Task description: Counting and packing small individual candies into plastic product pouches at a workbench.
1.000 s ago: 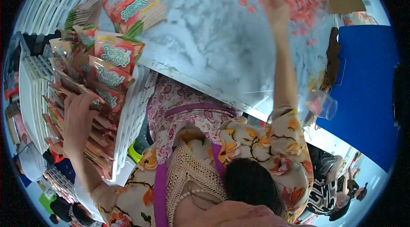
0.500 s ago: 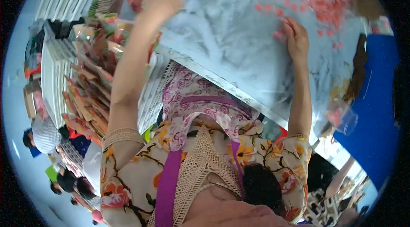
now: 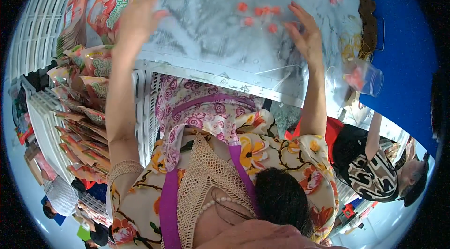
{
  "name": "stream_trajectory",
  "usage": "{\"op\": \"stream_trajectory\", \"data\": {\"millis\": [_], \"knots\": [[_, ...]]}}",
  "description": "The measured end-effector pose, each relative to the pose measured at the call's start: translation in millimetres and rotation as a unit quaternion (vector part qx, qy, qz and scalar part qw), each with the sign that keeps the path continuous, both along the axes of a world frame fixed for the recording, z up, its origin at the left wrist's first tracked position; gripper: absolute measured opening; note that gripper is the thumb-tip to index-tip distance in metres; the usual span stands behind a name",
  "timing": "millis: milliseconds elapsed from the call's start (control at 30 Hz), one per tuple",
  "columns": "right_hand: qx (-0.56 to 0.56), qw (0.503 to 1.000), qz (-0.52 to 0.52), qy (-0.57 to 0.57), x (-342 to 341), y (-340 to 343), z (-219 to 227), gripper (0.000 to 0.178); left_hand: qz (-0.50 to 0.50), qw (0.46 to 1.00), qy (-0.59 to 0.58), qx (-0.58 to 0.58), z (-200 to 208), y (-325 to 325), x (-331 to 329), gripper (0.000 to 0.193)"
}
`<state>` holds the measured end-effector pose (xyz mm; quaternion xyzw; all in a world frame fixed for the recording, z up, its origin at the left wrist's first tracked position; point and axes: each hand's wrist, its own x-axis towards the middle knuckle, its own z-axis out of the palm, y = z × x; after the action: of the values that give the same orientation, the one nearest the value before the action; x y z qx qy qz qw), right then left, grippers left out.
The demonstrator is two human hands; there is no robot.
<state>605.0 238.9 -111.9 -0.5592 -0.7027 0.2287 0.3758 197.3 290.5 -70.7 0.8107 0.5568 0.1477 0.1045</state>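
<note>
Over the left part of the grey-white tabletop (image 3: pixel 206 38), my left hand (image 3: pixel 138 21) is blurred by motion, with a finger stretched out and no held thing visible. A reddish spot by its fingertips is too smeared to tell. Just beyond it lies a red and pink printed pouch (image 3: pixel 104 12). Farther right, my right hand (image 3: pixel 307 38) hovers low over the table, thumb and fingers apart, nothing in its grasp. Several small red candy-like pieces (image 3: pixel 267 11) lie to the left of its fingertips, and more are scattered toward the far edge.
Filled pouches (image 3: pixel 84 108) crowd a white crate (image 3: pixel 44 122) at the left, near a stack of flat pouches (image 3: pixel 72 19). At the right are a clear plastic cup (image 3: pixel 370 80) with red pieces, yellow rubber bands (image 3: pixel 349 47) and a blue panel (image 3: pixel 403 38). Other people are around.
The view has shifted. My left hand has moved off the red pouch, uncovering more of it. My right hand's fingers have spread, and the red pieces near it lie more loosely scattered.
</note>
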Motion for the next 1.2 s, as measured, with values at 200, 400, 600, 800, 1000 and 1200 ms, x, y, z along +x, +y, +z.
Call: {"op": "stream_trajectory", "data": {"millis": [200, 400, 600, 800, 1000, 1200], "knots": [[0.085, 0.981, 0.073, -0.159, -26, 19, -12, 0.052, -0.167, 0.973, -0.145, 0.067, -33, -4, 140, 0.042], [0.050, 0.989, 0.050, -0.131, -10, -1, -12, 0.046, -0.165, 0.979, -0.120, 0.012, -50, -17, 158, 0.039], [-0.139, 0.977, -0.063, 0.147, 4, -27, 21, 0.047, -0.190, 0.971, -0.141, -0.024, -42, -45, 156, 0.038], [-0.113, 0.979, -0.088, 0.143, 20, -36, 11, 0.048, -0.149, 0.963, -0.170, -0.144, -23, -6, 172, 0.039], [0.007, 0.998, -0.028, -0.056, -5, -29, -3, 0.045, -0.286, 0.951, -0.111, 0.024, -50, 17, 191, 0.037], [0.056, 0.986, 0.001, -0.159, -5, -42, -12, 0.045, -0.261, 0.958, -0.113, -0.043, -50, 15, 182, 0.034]]}}
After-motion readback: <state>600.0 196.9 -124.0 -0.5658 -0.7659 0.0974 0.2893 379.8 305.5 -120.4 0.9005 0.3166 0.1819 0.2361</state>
